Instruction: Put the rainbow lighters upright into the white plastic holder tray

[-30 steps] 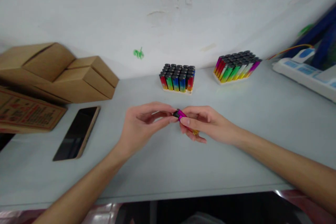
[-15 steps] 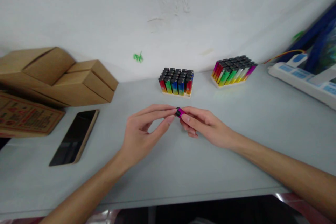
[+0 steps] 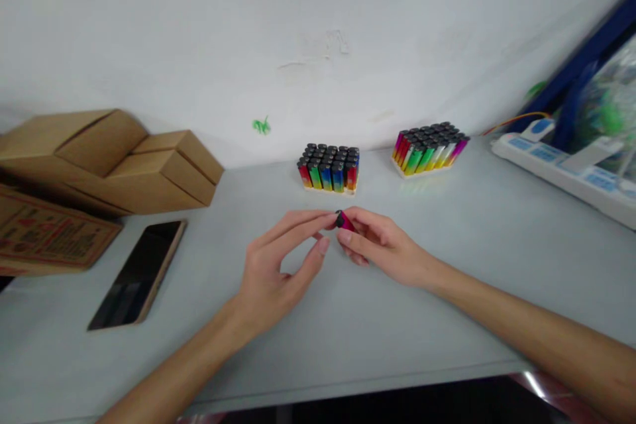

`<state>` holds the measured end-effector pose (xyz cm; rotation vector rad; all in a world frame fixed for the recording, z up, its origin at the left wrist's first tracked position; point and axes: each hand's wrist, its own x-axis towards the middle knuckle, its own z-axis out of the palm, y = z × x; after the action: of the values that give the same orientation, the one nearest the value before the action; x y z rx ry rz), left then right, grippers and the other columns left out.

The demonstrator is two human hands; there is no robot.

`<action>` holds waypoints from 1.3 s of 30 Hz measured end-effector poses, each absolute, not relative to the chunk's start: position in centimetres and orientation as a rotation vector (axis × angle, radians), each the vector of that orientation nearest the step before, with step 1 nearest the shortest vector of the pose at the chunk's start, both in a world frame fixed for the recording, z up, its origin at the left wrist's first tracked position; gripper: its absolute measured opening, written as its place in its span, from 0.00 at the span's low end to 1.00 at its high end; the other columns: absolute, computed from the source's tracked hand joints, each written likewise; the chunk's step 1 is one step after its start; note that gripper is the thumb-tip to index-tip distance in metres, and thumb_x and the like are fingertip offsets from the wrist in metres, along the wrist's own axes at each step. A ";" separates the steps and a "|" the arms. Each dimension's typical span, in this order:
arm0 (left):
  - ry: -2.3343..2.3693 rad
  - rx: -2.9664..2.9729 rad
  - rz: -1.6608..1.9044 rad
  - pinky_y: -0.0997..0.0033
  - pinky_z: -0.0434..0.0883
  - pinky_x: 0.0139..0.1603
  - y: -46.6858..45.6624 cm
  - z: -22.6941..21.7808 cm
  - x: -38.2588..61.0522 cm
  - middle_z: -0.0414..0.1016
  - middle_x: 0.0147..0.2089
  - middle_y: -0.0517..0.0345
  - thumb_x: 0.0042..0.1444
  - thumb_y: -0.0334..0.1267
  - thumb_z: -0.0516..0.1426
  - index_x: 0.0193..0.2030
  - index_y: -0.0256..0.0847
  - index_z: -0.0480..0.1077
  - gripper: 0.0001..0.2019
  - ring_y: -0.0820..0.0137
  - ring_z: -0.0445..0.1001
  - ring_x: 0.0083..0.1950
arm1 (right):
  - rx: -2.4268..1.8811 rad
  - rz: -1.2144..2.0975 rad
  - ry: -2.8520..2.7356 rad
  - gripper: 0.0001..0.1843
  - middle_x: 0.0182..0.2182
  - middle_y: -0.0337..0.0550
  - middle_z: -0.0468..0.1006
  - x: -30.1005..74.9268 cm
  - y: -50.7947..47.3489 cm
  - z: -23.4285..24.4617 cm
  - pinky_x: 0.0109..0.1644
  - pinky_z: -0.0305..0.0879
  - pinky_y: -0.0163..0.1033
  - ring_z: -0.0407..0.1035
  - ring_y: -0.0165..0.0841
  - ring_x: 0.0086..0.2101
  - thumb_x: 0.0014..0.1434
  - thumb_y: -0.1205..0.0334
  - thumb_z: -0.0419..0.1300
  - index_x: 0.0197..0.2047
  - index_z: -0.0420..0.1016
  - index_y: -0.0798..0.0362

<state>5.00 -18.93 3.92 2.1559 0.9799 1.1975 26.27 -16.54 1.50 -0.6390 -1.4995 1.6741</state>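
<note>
Between the fingers and thumb of my right hand (image 3: 385, 242) is a purple-pink lighter (image 3: 344, 220), its black top pointing up and to the left. My left hand (image 3: 281, 268) reaches its fingertips to that black top, with the thumb held apart from the fingers and from the lighter. Both hands are above the grey table. Beyond them stands a tray of upright lighters (image 3: 326, 179) in red, green and blue with black tops. A second tray of lighters (image 3: 430, 152), in purple, red, green and silver over yellow, stands farther right.
Brown cardboard boxes (image 3: 144, 172) sit at the left, with a printed carton (image 3: 54, 232) in front. A smartphone (image 3: 139, 275) lies near them. At the right is a white power strip (image 3: 571, 169). A white wall (image 3: 199, 46) closes off the table's (image 3: 397, 331) back.
My left thumb has moved off the lighter, while the left fingertips stay at its black top. My right hand keeps its hold. The whole view has shifted slightly.
</note>
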 end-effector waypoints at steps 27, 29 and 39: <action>1.036 1.844 1.082 0.35 0.54 0.78 -4.1 -1.2 2.7 0.53 0.79 0.39 0.51 0.49 0.72 0.82 0.47 0.39 0.61 0.45 0.53 0.80 | -1.065 1.125 -1.471 0.28 0.20 0.31 0.53 28.1 -14.4 1.7 0.29 0.41 0.39 0.47 0.26 0.23 0.66 0.39 0.56 0.23 0.55 0.49; 0.995 1.845 1.011 0.34 0.53 0.79 -3.7 -1.3 2.9 0.53 0.80 0.38 0.50 0.48 0.73 0.83 0.46 0.35 0.64 0.43 0.56 0.79 | -1.097 1.115 -1.478 0.27 0.20 0.31 0.52 28.1 -14.3 1.7 0.28 0.40 0.38 0.47 0.26 0.23 0.65 0.40 0.55 0.23 0.55 0.49; 0.978 1.789 0.960 0.39 0.62 0.75 -2.6 -0.7 2.7 0.60 0.78 0.44 0.46 0.44 0.76 0.83 0.45 0.40 0.65 0.44 0.67 0.73 | -1.146 1.146 -1.483 0.22 0.19 0.30 0.51 28.1 -14.4 2.1 0.27 0.41 0.37 0.46 0.25 0.22 0.62 0.46 0.53 0.22 0.54 0.48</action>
<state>2.73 -2.60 -0.69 1.7892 0.9778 0.9601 28.11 -14.38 2.07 -1.1465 -1.4832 1.1465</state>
